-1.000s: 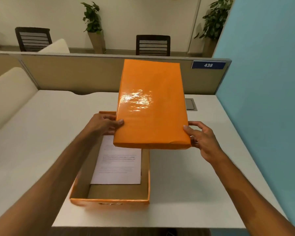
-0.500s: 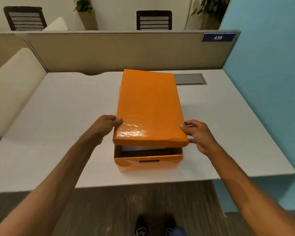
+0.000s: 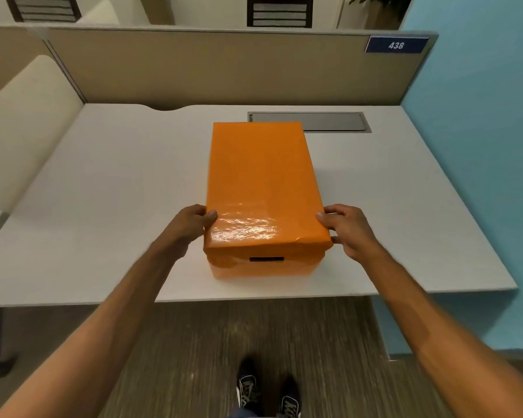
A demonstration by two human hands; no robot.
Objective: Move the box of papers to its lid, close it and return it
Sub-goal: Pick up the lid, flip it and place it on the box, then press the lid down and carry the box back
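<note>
Lid (image 3: 261, 179) sits on the orange box (image 3: 263, 267) near the desk (image 3: 103, 191) front edge, long axis running away from the person. Left hand (image 3: 191, 226) and right hand (image 3: 349, 229) grip the lid's near corners; papers inside are hidden.

lid (image 3: 261, 182): glossy orange wrap, creased | desk (image 3: 103, 188): matt, smooth

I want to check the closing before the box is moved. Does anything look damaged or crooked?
Yes: the glossy orange lid is creased and dented at its near right corner, beside the right hand. Otherwise it sits squarely on the orange cardboard box.
</note>
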